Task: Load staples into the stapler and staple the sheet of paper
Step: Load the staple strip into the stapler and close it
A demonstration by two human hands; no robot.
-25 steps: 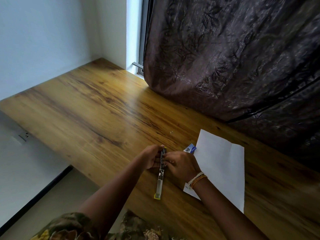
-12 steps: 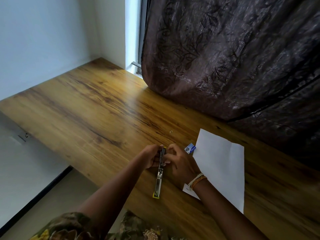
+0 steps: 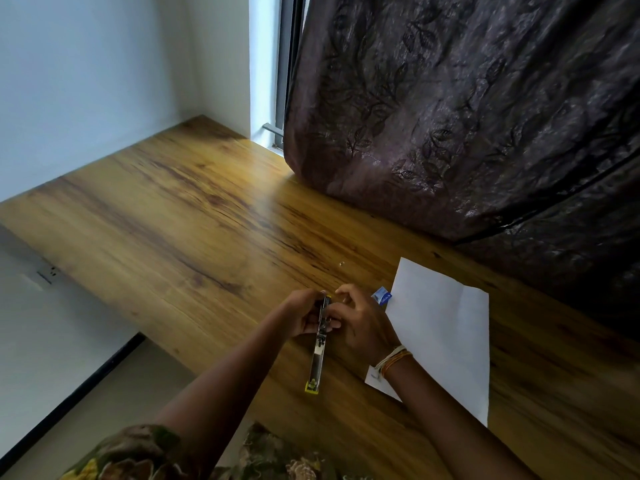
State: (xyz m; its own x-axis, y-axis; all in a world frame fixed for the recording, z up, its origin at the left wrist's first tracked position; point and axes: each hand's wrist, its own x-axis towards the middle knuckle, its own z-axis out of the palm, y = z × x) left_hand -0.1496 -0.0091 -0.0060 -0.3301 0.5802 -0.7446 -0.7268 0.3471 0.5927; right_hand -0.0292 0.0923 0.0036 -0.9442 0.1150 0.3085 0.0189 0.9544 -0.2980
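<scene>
Your left hand [image 3: 304, 317] grips the opened stapler [image 3: 320, 341]; your right hand [image 3: 360, 323] pinches its head. It looks stiff, light metal; hold its sides. Flimsy paper [image 3: 446, 334] lies at 3 o'clock.

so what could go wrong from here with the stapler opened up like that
The stapler lies opened out, its yellow end near the table edge, so a nudge might knock it off. Both the left hand and the right hand work at its far end, so fingers could get pinched.
</scene>
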